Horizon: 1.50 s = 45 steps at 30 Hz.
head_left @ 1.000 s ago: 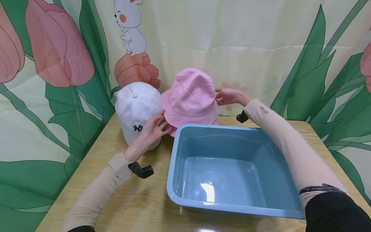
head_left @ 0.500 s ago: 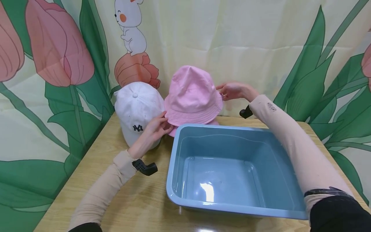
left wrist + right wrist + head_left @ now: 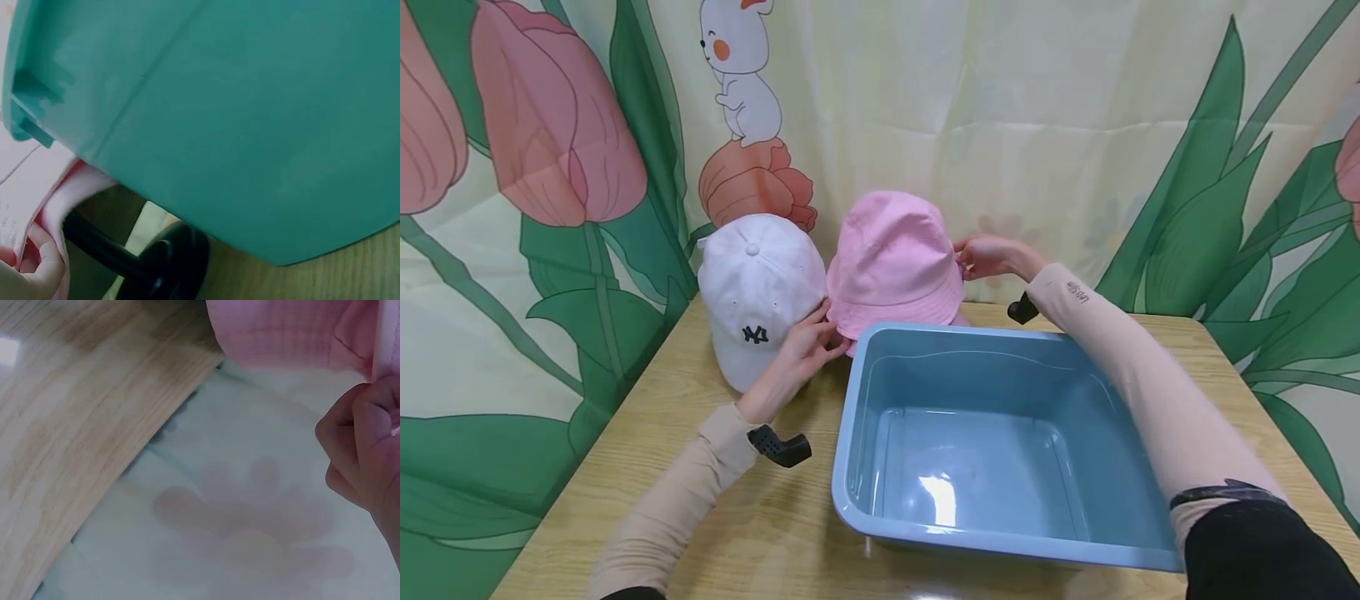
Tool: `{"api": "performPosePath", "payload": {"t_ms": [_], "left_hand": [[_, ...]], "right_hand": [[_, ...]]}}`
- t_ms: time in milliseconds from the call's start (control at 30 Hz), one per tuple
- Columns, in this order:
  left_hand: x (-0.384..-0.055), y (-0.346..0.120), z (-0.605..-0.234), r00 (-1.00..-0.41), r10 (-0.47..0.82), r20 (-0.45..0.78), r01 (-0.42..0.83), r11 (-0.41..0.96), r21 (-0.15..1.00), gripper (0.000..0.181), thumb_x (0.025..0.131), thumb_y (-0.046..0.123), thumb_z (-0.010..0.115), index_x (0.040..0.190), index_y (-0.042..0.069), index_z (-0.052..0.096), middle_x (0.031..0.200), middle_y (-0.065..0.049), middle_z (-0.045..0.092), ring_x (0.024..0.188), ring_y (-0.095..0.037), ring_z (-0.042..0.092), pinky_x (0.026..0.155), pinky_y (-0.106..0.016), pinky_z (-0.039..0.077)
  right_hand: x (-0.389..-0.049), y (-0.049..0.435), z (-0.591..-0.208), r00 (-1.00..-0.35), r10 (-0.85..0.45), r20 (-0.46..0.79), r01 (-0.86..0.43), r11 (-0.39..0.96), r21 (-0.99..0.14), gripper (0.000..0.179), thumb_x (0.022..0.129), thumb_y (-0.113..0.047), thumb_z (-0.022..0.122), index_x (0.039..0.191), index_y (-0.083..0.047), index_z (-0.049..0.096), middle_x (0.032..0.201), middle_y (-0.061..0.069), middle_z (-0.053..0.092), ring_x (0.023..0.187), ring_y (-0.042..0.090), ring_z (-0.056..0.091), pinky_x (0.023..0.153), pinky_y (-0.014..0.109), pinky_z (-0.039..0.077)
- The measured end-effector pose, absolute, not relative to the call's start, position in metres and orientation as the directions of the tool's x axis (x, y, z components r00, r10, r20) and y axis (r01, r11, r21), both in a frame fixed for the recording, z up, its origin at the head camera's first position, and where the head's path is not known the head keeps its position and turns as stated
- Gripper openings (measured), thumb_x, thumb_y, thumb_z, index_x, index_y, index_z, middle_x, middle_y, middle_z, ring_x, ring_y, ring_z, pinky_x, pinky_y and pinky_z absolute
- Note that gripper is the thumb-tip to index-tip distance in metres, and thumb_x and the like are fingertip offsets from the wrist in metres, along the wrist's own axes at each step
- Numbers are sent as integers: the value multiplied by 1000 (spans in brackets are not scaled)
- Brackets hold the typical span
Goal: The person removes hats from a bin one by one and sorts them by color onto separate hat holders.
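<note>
A pink bucket hat (image 3: 891, 258) sits at the back of the table, with a second pink brim (image 3: 959, 320) showing below its edge. My left hand (image 3: 797, 354) pinches the brim at its left side; in the left wrist view, thumb and finger (image 3: 47, 259) grip the pink cloth beside another fold. On the opposite side my right hand (image 3: 996, 256) holds the brim's right edge, its fingers curled in the right wrist view. A white baseball cap (image 3: 763, 275) with a dark "NY" logo stands left of the bucket hat, close to my left hand.
A large blue plastic basin (image 3: 1000, 542) stands in front of the bucket hat, partly hiding its lower edge. Under the pink cloth, a black stand (image 3: 159, 265) shows in the left wrist view. Behind the wooden table (image 3: 760, 525) hangs a flower-printed curtain (image 3: 1037, 108).
The pink bucket hat rose and shifted right, then came lower and slightly left, its brim tilting downward. My right hand moved with it. My left hand edged right along the brim.
</note>
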State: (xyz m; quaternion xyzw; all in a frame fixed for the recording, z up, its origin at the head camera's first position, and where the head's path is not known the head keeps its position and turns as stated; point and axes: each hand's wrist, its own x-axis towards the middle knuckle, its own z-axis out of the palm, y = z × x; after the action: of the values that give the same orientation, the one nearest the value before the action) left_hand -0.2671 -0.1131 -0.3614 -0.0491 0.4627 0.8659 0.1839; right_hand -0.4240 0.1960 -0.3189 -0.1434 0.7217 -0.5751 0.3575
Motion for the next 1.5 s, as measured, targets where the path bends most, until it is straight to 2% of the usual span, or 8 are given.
{"api": "performPosePath", "payload": {"t_ms": [267, 367, 500, 633, 800, 1000, 1200, 1500], "left_hand": [[-268, -111, -370, -925, 293, -242, -365, -510, 779, 54, 94, 0, 29, 143, 17, 15, 101, 5, 44, 80, -6, 47, 77, -25, 39], [-267, -114, -368, -925, 297, -236, -367, -543, 755, 54, 95, 0, 29, 143, 19, 16, 103, 6, 44, 81, -5, 48, 77, -24, 40], [-264, -119, -364, -918, 325, -229, -385, -579, 719, 52, 96, 4, 31, 143, 22, 17, 108, 7, 43, 87, -5, 49, 80, -23, 40], [-262, -123, -364, -911, 358, -203, -391, -600, 697, 43, 95, 5, 33, 135, 19, 30, 103, 5, 48, 88, -7, 51, 82, -24, 42], [-267, -124, -366, -894, 384, -230, -439, -653, 616, 18, 94, 5, 35, 103, 12, 49, 94, 0, 54, 90, -13, 54, 82, -28, 45], [-272, -126, -367, -859, 392, -329, -509, -719, 474, 29, 93, 13, 32, 91, 3, 60, 113, -6, 46, 121, -20, 37, 85, -35, 41], [-272, -128, -365, -857, 383, -344, -513, -698, 499, 27, 93, 15, 31, 100, 4, 55, 123, -8, 39, 128, -20, 29, 84, -36, 42], [-273, -128, -374, -859, 363, -361, -512, -626, 589, 26, 92, 13, 30, 97, 6, 54, 142, -7, 26, 134, -22, 23, 87, -38, 39]], "right_hand": [[-420, 185, -320, -743, -496, -449, 287, 370, -883, 27, 89, 7, 28, 86, -7, 51, 76, 3, 41, 62, 12, 37, 59, 21, 34], [-421, 187, -319, -723, -513, -463, 303, 367, -879, 31, 90, 5, 27, 112, -7, 47, 84, 3, 40, 66, 11, 38, 61, 20, 36], [-417, 194, -309, -647, -554, -524, 392, 349, -851, 63, 91, 7, 26, 144, -22, 7, 108, 7, 33, 78, 12, 43, 71, 21, 42], [-411, 204, -300, -582, -565, -585, 450, 375, -810, 76, 90, 10, 28, 142, -30, -10, 120, 13, 26, 87, 15, 50, 81, 25, 46], [-407, 210, -300, -541, -584, -606, 514, 340, -787, 82, 89, 13, 28, 140, -34, -15, 129, 19, 21, 92, 20, 55, 88, 30, 48], [-404, 212, -304, -509, -604, -614, 620, 238, -748, 79, 90, 12, 22, 138, -31, -23, 144, 26, -7, 95, 25, 56, 88, 30, 48], [-405, 206, -308, -480, -615, -626, 568, 326, -756, 74, 92, 8, 25, 139, -27, -21, 128, 15, 17, 91, 16, 51, 85, 22, 46], [-406, 191, -319, -457, -599, -658, 428, 500, -753, 78, 91, 11, 29, 140, -24, -20, 125, 13, 17, 84, 14, 46, 77, 22, 46]]}}
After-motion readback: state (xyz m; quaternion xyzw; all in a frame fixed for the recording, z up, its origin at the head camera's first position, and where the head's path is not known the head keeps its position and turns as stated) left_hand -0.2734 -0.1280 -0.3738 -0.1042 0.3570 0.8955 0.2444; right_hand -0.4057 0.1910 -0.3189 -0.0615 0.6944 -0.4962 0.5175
